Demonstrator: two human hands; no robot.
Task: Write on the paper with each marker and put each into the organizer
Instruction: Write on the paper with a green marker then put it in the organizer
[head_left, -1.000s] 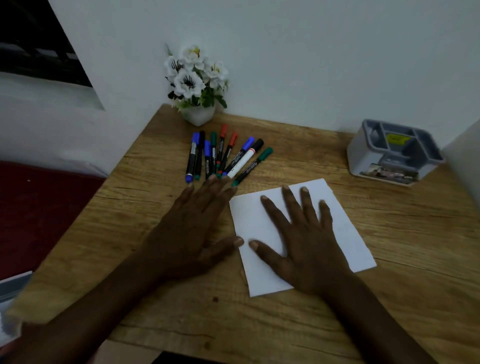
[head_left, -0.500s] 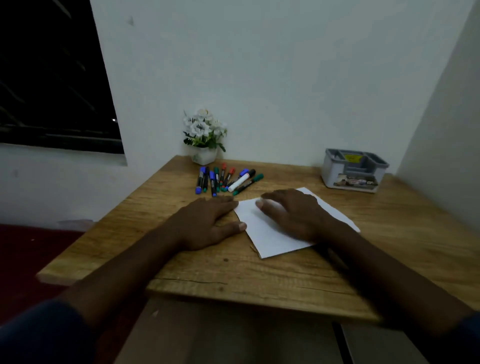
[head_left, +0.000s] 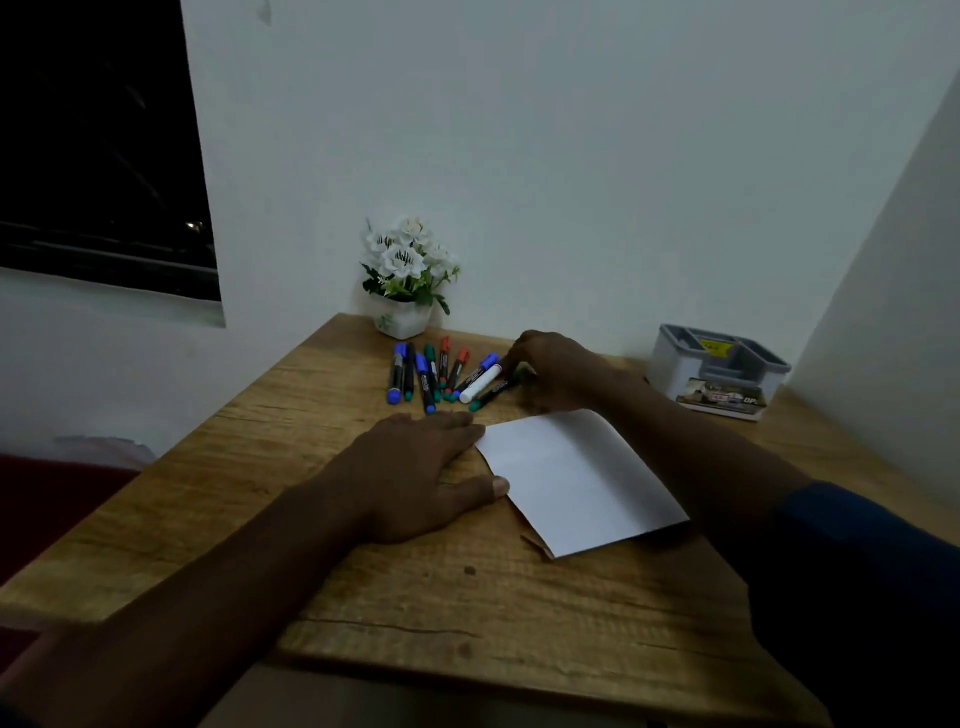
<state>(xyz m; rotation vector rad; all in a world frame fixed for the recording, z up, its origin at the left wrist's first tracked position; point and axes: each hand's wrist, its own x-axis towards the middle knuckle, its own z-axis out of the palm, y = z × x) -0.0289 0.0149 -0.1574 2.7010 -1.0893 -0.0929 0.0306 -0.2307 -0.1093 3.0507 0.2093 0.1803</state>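
The markers (head_left: 441, 375) lay fanned on the desk (head_left: 291, 467), long axes running near-to-far. The right hand (head_left: 550, 364) reached the green-capped marker (head_left: 497, 389); its grip I cannot tell. The left hand (head_left: 415, 478) lay flat and open, touching the paper (head_left: 576, 478).

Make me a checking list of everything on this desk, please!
Surface: wooden desk, with small dark marks near the front edge.
Job's things: markers lie in a loose row at the back; blank paper lies flat; grey organizer at the back right, no marker seen in it.
Clutter: flower pot in the back corner.
Hands: left hand flat on the desk, thumb at the paper's edge; right hand reaches the right end of the markers, grip not clear.
Cables: nothing seen.
Surroundings: white walls, dark window at left.
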